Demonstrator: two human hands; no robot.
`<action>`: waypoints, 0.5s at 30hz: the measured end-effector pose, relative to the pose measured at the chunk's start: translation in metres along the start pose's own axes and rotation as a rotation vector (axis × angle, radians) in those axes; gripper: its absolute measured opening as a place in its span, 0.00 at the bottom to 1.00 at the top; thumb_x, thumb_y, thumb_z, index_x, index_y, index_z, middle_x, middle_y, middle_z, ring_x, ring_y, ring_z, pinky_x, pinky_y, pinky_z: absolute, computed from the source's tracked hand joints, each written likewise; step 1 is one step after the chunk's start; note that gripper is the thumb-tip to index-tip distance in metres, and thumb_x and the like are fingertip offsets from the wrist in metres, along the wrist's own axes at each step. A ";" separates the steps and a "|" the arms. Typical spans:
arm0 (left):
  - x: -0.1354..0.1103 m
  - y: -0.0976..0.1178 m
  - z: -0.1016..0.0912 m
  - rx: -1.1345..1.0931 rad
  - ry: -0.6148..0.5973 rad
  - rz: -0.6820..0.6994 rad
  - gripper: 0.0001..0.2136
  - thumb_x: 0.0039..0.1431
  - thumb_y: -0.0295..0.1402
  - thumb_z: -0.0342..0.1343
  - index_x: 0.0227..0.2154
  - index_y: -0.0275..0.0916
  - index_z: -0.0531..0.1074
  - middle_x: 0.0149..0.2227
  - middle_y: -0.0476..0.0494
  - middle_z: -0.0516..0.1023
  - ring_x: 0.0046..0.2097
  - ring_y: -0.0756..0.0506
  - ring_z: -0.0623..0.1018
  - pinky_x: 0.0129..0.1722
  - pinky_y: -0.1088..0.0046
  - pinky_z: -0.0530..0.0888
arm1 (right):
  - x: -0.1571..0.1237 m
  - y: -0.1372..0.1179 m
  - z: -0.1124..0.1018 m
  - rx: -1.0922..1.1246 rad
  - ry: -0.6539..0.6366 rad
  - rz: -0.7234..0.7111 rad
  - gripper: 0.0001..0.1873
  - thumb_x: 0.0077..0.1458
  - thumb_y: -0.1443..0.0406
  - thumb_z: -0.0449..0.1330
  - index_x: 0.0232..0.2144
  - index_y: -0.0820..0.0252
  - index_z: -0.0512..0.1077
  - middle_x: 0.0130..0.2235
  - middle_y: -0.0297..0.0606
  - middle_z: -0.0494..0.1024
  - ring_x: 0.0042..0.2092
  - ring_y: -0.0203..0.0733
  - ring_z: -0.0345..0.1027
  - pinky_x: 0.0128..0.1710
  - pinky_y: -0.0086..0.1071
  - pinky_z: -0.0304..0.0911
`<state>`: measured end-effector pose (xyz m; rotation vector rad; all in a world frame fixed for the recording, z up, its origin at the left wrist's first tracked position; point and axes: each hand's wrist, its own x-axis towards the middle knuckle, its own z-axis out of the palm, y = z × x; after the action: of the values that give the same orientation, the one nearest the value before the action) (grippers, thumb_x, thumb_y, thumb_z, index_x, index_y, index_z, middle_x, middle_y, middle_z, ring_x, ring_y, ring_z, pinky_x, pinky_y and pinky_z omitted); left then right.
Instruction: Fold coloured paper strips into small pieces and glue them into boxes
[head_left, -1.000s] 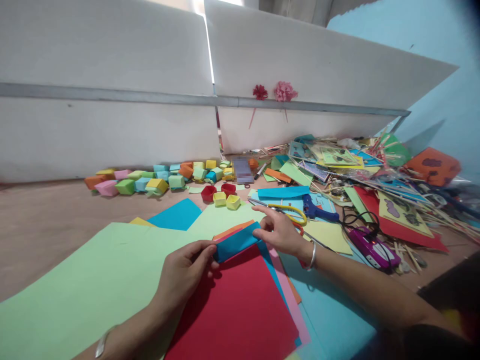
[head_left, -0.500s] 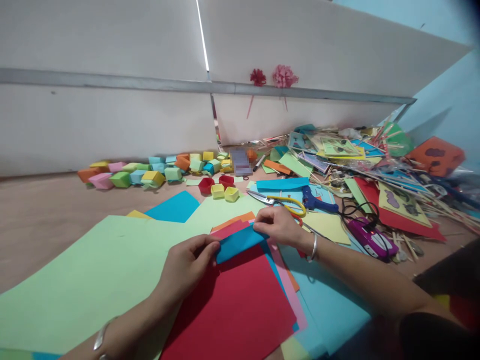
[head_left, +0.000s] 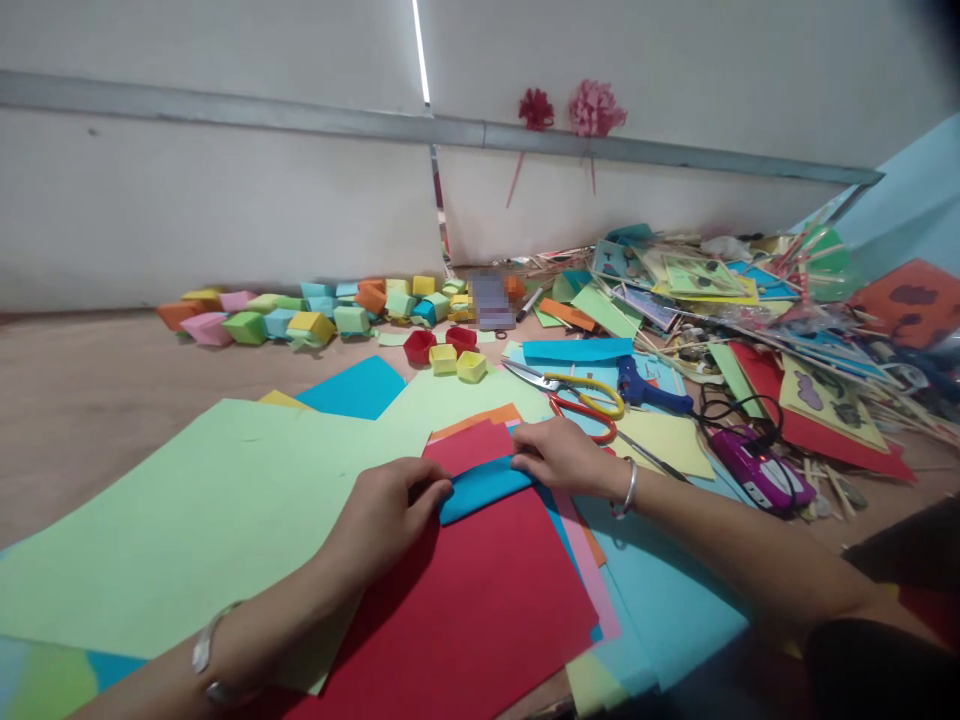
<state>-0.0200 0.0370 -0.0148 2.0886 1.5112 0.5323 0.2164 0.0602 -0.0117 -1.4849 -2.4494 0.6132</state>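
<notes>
A narrow folded strip of blue paper [head_left: 484, 488] is held between my two hands, just above a red sheet [head_left: 480, 590]. My left hand [head_left: 394, 510] pinches its left end with thumb and fingers. At the strip's right end, my right hand [head_left: 559, 455] closes its fingertips on the paper. Beneath the red sheet, the edges of pink, blue and orange paper stick out. Scissors [head_left: 581, 405] with yellow and red handles lie just beyond my right hand. A large light green sheet [head_left: 202, 510] spreads out to the left of my left hand.
Small red and yellow paper boxes [head_left: 442, 358] stand ahead, with a row of coloured paper blocks [head_left: 277, 322] behind them. A blue glue gun [head_left: 649, 385] and a purple power strip [head_left: 757, 468] with a black cable lie right. Paper and sticks pile up [head_left: 712, 290] against the white panel.
The blue strip looks narrower and tilted flatter between my hands. The camera view has dipped and shifted slightly left, and both hands keep their grip on the strip's ends.
</notes>
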 end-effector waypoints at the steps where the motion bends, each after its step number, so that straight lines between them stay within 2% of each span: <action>1: 0.000 0.000 0.001 0.007 -0.001 0.006 0.11 0.53 0.39 0.51 0.26 0.42 0.78 0.27 0.45 0.82 0.30 0.42 0.78 0.31 0.69 0.70 | 0.000 0.000 0.000 -0.028 -0.011 0.000 0.07 0.54 0.69 0.63 0.25 0.60 0.69 0.25 0.32 0.70 0.28 0.34 0.58 0.27 0.29 0.41; 4: 0.000 -0.001 0.002 0.081 -0.011 0.063 0.11 0.55 0.37 0.50 0.29 0.42 0.78 0.30 0.44 0.82 0.32 0.42 0.78 0.33 0.68 0.70 | -0.001 -0.002 0.000 -0.098 -0.033 -0.004 0.06 0.55 0.67 0.62 0.27 0.60 0.70 0.27 0.34 0.73 0.29 0.36 0.60 0.27 0.30 0.40; 7: -0.001 -0.002 0.005 0.173 0.000 0.141 0.12 0.58 0.36 0.49 0.27 0.40 0.76 0.30 0.42 0.78 0.32 0.42 0.76 0.32 0.69 0.70 | 0.000 -0.002 0.000 -0.140 -0.046 -0.009 0.05 0.56 0.66 0.62 0.28 0.60 0.71 0.29 0.36 0.74 0.30 0.36 0.62 0.26 0.30 0.39; 11: 0.000 -0.008 0.011 0.180 0.141 0.290 0.11 0.61 0.32 0.48 0.34 0.37 0.76 0.36 0.40 0.74 0.37 0.42 0.76 0.34 0.68 0.73 | 0.000 -0.001 0.001 -0.165 -0.055 -0.005 0.04 0.57 0.65 0.62 0.30 0.60 0.72 0.29 0.36 0.75 0.31 0.37 0.63 0.26 0.30 0.39; 13: 0.001 -0.010 0.014 0.165 0.118 0.420 0.14 0.63 0.29 0.45 0.35 0.38 0.77 0.37 0.39 0.75 0.38 0.43 0.76 0.36 0.66 0.74 | 0.000 -0.001 0.001 -0.174 -0.055 0.001 0.04 0.57 0.65 0.62 0.30 0.60 0.72 0.29 0.36 0.75 0.31 0.37 0.63 0.26 0.30 0.40; 15: 0.002 -0.011 0.015 0.156 0.019 0.540 0.17 0.63 0.26 0.42 0.33 0.39 0.78 0.35 0.39 0.77 0.37 0.43 0.77 0.37 0.66 0.74 | 0.000 -0.001 0.001 -0.181 -0.052 0.009 0.05 0.57 0.65 0.62 0.30 0.60 0.72 0.29 0.36 0.75 0.30 0.37 0.63 0.25 0.30 0.39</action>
<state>-0.0188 0.0392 -0.0337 2.6313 1.0093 0.6396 0.2153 0.0592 -0.0119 -1.5644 -2.5998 0.4475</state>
